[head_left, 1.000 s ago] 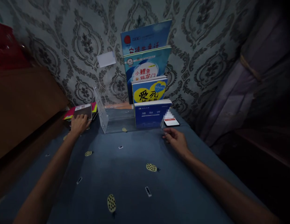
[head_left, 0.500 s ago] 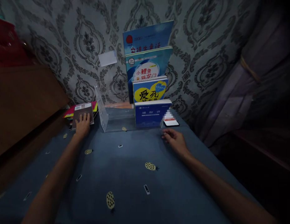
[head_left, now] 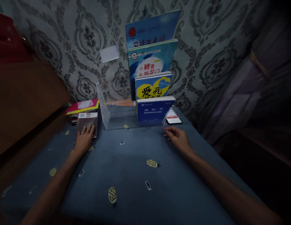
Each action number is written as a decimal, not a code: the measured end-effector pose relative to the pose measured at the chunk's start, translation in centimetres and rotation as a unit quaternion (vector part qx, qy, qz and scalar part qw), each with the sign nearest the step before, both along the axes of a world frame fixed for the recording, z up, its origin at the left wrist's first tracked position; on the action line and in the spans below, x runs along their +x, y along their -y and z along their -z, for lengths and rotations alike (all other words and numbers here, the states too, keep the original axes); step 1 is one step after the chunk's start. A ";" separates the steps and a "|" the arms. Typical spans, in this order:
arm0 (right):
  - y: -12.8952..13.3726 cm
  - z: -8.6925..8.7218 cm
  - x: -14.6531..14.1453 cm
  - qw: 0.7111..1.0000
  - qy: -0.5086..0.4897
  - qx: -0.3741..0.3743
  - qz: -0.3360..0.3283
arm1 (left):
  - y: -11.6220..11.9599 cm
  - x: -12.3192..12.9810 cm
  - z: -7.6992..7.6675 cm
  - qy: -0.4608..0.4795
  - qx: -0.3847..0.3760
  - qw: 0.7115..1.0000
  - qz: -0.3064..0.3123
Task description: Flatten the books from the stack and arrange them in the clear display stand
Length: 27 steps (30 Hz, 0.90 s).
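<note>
My left hand [head_left: 84, 139] lies spread on a dark-covered book [head_left: 88, 120] at the left, in front of a stack with a pink and yellow item [head_left: 89, 105] on top. My right hand [head_left: 178, 138] rests on the cloth just in front of the clear stand's right end, fingers curled together; whether anything is between them is too small to tell. In the clear acrylic stand [head_left: 104, 112], several books stand upright at the right side, a dark blue one [head_left: 154, 113] in front, then a yellow and blue one [head_left: 148, 89], a teal one [head_left: 170, 54] and a tall blue one [head_left: 154, 26].
A phone [head_left: 174, 120] lies right of the stand. The table has a blue cloth [head_left: 131, 175] with pineapple prints. A white card [head_left: 109, 54] is on the patterned wall. A brown box [head_left: 25, 97] with a red bag [head_left: 7, 40] is at far left; a curtain [head_left: 239, 93] hangs right.
My left hand has drawn the dark book toward me, off the stack, uncovering the pink and yellow item. My right hand has barely moved. The view has shifted slightly.
</note>
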State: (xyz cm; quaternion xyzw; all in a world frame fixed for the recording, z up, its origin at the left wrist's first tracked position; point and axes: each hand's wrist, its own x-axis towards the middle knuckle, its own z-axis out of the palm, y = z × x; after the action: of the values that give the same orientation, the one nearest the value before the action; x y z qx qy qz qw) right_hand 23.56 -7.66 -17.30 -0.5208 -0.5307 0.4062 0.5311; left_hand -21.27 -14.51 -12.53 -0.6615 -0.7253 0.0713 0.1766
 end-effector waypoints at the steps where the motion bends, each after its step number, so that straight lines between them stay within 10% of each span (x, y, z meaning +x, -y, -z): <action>1: 0.0 0.0 0.0 1.000 0.002 -0.001 -0.001 | 0.6 0.1 0.0 0.009 -0.017 1.000 0.000; 10: -0.2 0.4 0.0 1.000 0.010 0.006 -0.001 | 6.1 0.9 -2.1 0.106 -0.180 0.978 0.022; 15: -0.1 0.2 0.0 1.000 0.027 -0.003 -0.007 | 3.6 -2.6 -4.5 0.290 -0.238 0.923 0.086; 20: 0.0 0.1 0.0 1.000 0.012 0.001 -0.010 | -2.6 -5.1 -1.6 0.279 0.005 0.960 0.028; 27: 0.0 0.4 -0.2 0.999 0.030 0.024 -0.012 | -3.5 -5.7 1.8 0.270 -0.002 0.962 0.044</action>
State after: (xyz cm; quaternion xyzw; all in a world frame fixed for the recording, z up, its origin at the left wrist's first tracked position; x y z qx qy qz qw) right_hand 23.41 -7.65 -17.73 -0.5135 -0.5621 0.3842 0.5223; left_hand -26.97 -11.02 -14.30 -0.6881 -0.7158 -0.1162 -0.0242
